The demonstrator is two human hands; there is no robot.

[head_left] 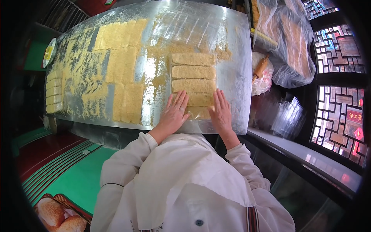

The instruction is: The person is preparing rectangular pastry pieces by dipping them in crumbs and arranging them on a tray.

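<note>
In front of me a clear plastic tray [198,113] rests on the metal table. Several flat, pale strips of dough or pastry [193,72] lie side by side in it, dusted with tan powder. Its nearest part shows bare, ribbed plastic. My left hand [174,112] lies at the left end of the nearest strip [199,99], fingers stretched out, their tips touching it. At that strip's right end is my right hand [221,112], fingers straight and close together along the tray's edge. Neither hand wraps round anything.
Powder covers much of the metal table [235,100]. Rows of powdered flat sheets [124,69] lie left of the tray. At the far left sit another filled tray [54,92] and a white plate [49,52]. A rolling pin [261,66] and plastic-covered goods [295,46] are at the right.
</note>
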